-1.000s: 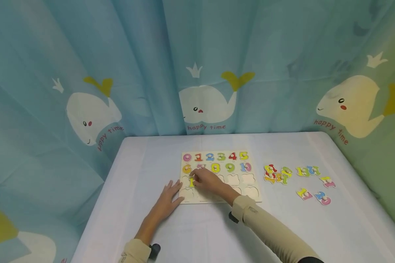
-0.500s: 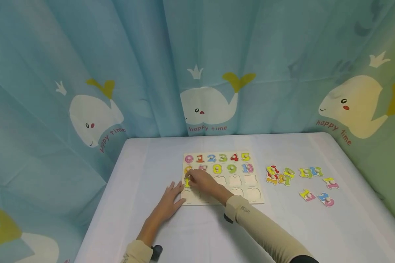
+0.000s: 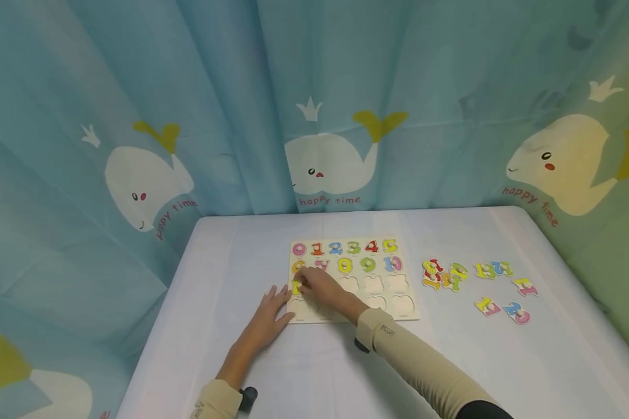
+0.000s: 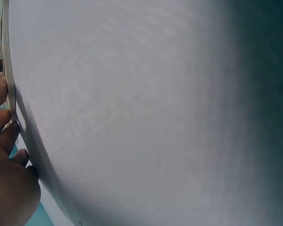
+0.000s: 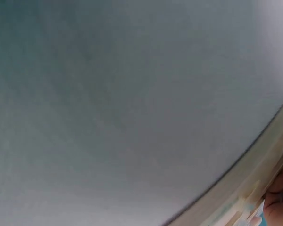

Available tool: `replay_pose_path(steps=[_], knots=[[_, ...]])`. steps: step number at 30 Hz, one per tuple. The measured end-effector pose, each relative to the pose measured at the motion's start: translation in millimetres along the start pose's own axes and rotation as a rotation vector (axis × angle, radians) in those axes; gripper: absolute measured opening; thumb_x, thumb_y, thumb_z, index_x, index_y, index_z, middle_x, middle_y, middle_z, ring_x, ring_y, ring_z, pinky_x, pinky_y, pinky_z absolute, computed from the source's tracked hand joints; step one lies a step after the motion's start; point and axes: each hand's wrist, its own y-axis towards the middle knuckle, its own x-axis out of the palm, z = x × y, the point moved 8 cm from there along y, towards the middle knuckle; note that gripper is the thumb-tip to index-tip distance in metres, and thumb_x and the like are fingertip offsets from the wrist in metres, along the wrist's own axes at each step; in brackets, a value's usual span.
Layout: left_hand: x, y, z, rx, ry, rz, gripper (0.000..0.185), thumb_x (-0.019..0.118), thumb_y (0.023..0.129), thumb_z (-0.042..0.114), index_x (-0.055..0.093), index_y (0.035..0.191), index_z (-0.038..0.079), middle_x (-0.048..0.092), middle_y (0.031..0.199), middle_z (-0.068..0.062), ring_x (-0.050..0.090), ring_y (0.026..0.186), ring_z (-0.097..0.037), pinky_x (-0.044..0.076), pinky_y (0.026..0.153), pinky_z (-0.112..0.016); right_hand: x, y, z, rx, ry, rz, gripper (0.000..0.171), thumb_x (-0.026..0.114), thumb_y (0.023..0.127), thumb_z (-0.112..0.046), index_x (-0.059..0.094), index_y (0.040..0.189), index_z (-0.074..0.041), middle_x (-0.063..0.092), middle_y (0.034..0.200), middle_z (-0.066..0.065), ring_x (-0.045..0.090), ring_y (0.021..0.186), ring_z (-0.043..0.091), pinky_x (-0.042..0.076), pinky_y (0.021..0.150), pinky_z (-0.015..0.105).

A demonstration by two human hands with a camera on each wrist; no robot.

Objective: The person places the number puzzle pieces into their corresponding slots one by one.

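A pale number puzzle board (image 3: 356, 302) lies on the white table, its top two rows filled with coloured number pieces from 0 to 10. My right hand (image 3: 322, 287) pinches a yellow number puzzle piece (image 3: 296, 288) over the left end of the third row; the fingers hide part of it. At the board's left edge my left hand (image 3: 264, 318) rests with fingers spread, fingertips right at the rim. In the left wrist view the left hand (image 4: 12, 188) shows beside the board's edge (image 4: 8, 61). Only a bit of the right hand (image 5: 279, 205) appears in the right wrist view.
Right of the board lies a cluster of several number pieces (image 3: 442, 276). Farther right are a joined-looking pair (image 3: 493, 270), a yellow-pink piece (image 3: 525, 287), a 17 piece (image 3: 487, 306) and a 20 piece (image 3: 517, 313). A whale-print curtain (image 3: 230, 116) surrounds the table (image 3: 215, 256).
My right hand has shifted slightly left with the yellow number puzzle piece, toward the board's left edge. The left hand stays where it was.
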Motion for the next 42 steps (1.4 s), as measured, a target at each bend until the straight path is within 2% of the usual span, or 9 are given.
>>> replay_pose_path(steps=[6, 13, 20, 27, 34, 42], knots=[[-0.5, 0.8, -0.5, -0.038, 0.003, -0.005, 0.053, 0.061, 0.092, 0.025, 0.045, 0.139, 0.005, 0.035, 0.148, -0.009, 0.017, 0.139, -0.034, 0.015, 0.111, -0.051, -4, -2, 11, 0.071, 0.098, -0.008, 0.032, 0.062, 0.092, -0.017, 0.056, 0.123, -0.011, 0.061, 0.095, -0.006, 0.055, 0.088, 0.009, 0.047, 0.086, 0.027], [-0.9, 0.7, -1.8, -0.062, 0.007, 0.024, 0.051, 0.059, 0.093, 0.023, 0.046, 0.139, 0.006, 0.035, 0.148, -0.008, 0.018, 0.139, -0.033, 0.015, 0.111, -0.050, -31, -18, 27, 0.024, 0.127, 0.070, 0.027, 0.061, 0.092, -0.015, 0.060, 0.118, -0.009, 0.063, 0.095, -0.004, 0.059, 0.088, 0.009, 0.050, 0.080, 0.026], [-0.7, 1.1, -0.4, -0.053, 0.006, 0.051, 0.051, 0.061, 0.092, 0.021, 0.047, 0.138, 0.004, 0.037, 0.147, -0.010, 0.019, 0.139, -0.033, 0.015, 0.112, -0.048, -73, -48, 59, 0.033, 0.165, 0.181, 0.024, 0.059, 0.093, -0.010, 0.061, 0.116, -0.004, 0.064, 0.090, -0.001, 0.060, 0.082, 0.013, 0.051, 0.072, 0.030], [-0.4, 2.2, -1.7, -0.068, 0.003, 0.036, 0.052, 0.060, 0.092, 0.023, 0.046, 0.139, 0.007, 0.035, 0.148, -0.007, 0.018, 0.140, -0.032, 0.017, 0.110, -0.051, -112, -81, 101, 0.152, 0.147, 0.293, 0.025, 0.057, 0.093, -0.013, 0.062, 0.116, -0.005, 0.063, 0.092, 0.002, 0.059, 0.081, 0.017, 0.049, 0.070, 0.033], [1.9, 1.0, -3.3, -0.070, 0.008, 0.029, 0.052, 0.061, 0.092, 0.023, 0.046, 0.139, 0.007, 0.036, 0.148, -0.007, 0.018, 0.139, -0.032, 0.018, 0.110, -0.051, -130, -121, 139, 0.253, 0.164, 0.349, 0.026, 0.059, 0.094, -0.016, 0.062, 0.117, -0.005, 0.063, 0.091, 0.005, 0.059, 0.082, 0.020, 0.048, 0.065, 0.032], [1.3, -1.7, -2.2, -0.090, -0.002, 0.027, 0.052, 0.061, 0.092, 0.024, 0.046, 0.140, 0.008, 0.035, 0.149, -0.007, 0.017, 0.140, -0.032, 0.019, 0.109, -0.054, -155, -161, 170, 0.314, 0.101, 0.446, 0.025, 0.057, 0.093, -0.012, 0.061, 0.115, -0.001, 0.061, 0.088, 0.008, 0.055, 0.076, 0.020, 0.045, 0.058, 0.028]])
